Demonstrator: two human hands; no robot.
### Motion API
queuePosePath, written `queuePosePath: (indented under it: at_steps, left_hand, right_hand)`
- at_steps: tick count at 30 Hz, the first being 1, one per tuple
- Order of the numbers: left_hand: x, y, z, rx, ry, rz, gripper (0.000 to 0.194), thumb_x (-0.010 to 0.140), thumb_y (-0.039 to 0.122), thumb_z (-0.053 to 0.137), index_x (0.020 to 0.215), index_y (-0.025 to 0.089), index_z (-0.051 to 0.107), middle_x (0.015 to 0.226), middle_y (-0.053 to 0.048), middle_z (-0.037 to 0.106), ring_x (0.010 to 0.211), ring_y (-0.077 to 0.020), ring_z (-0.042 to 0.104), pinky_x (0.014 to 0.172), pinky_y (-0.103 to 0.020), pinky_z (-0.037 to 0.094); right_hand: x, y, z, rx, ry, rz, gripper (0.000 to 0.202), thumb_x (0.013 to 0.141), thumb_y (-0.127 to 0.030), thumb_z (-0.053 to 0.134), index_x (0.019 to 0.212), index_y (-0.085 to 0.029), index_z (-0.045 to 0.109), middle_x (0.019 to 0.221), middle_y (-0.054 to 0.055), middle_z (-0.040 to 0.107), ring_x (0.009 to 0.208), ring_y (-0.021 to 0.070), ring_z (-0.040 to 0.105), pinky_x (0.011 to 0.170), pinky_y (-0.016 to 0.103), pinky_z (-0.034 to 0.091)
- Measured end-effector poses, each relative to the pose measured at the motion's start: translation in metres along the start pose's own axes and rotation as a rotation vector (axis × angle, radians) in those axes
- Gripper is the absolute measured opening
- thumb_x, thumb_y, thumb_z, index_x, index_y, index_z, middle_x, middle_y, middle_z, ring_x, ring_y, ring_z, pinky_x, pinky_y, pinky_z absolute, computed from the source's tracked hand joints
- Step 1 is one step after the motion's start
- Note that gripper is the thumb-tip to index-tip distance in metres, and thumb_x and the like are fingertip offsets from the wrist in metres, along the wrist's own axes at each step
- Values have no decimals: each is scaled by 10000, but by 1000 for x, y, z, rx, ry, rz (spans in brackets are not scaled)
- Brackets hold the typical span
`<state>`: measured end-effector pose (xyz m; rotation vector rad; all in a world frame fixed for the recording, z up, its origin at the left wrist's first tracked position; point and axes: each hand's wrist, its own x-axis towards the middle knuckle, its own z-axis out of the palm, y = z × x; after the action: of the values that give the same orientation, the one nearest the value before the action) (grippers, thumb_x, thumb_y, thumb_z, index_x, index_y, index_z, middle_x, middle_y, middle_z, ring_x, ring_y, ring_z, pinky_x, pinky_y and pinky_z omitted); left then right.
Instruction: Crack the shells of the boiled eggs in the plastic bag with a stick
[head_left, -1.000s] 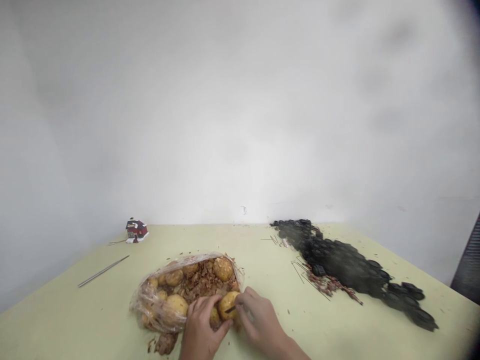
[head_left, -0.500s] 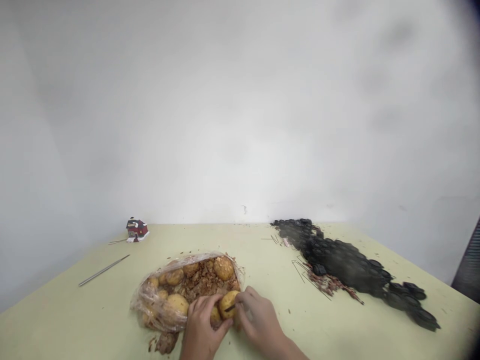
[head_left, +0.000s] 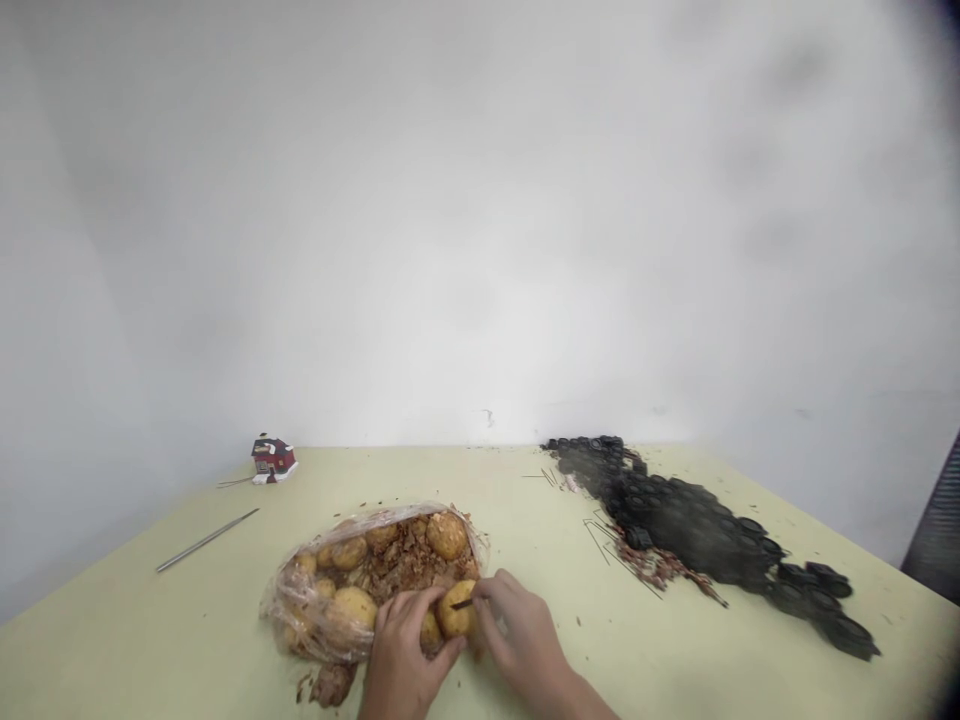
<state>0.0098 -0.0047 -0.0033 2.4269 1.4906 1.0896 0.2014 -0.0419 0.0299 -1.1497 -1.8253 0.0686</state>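
Note:
My left hand (head_left: pixel 409 645) curves its fingers and thumb around a yellow potato (head_left: pixel 455 613) at the front right edge of an open clear plastic bag (head_left: pixel 352 652). Pinched in my right hand (head_left: pixel 517 635) is a thin dark strip (head_left: pixel 463 604), whose tip lies against the potato's face; its full shape is hidden by the fingers. Several more potatoes (head_left: pixel 448 537) are in the bag, among brown crumbly scraps (head_left: pixel 412 560). Just left of my left hand, a brown lump (head_left: pixel 334 686) sits on the table by the bag.
On the pale yellow table (head_left: pixel 517 510), a small red house model (head_left: pixel 274 460) stands at the back left, with a thin metal rod (head_left: pixel 208 540) nearer. To the right stretches a long heap of black round parts (head_left: pixel 675 525), beside thin wires (head_left: pixel 598 540) and reddish-brown bits (head_left: pixel 664 568).
The dark strip has shifted slightly upward on the potato and lies at a flatter angle. My right hand has moved a little with it; my left hand keeps its place.

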Motion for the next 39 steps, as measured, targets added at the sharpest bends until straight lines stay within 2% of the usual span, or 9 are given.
queuePosePath:
  at_steps: [7, 12, 27, 39]
  left_hand:
    - [-2, 2, -3, -5, 2, 32, 410, 758, 444, 718, 1108, 240, 657, 1057, -92, 676, 986, -289, 609, 867, -431, 476]
    - [0, 4, -5, 10, 12, 30, 409, 734, 421, 741, 1095, 249, 662, 1048, -75, 682, 983, -282, 615, 865, -422, 483]
    - [1, 6, -6, 45, 51, 65, 407, 701, 401, 760, 1069, 244, 679, 1012, -70, 700, 936, -268, 640, 824, -390, 505]
    - [0, 6, -5, 47, 29, 65, 412, 730, 446, 739, 1084, 244, 672, 1030, -86, 697, 956, -284, 633, 834, -408, 493]
  right_hand:
    - [0, -5, -4, 54, -38, -80, 153, 841, -146, 455, 808, -213, 589, 704, 2, 594, 596, 130, 582, 551, 211, 385]
    - [0, -4, -4, 37, -20, -53, 157, 800, -139, 454, 791, -212, 594, 672, 4, 582, 581, 138, 574, 538, 218, 371]
    - [0, 0, -2, 53, -35, -29, 155, 813, -143, 459, 801, -206, 600, 690, 13, 628, 585, 143, 579, 548, 221, 382]
    - [-1, 4, -1, 60, -67, 22, 132, 818, -156, 476, 800, -207, 597, 704, 15, 639, 595, 144, 584, 556, 224, 386]
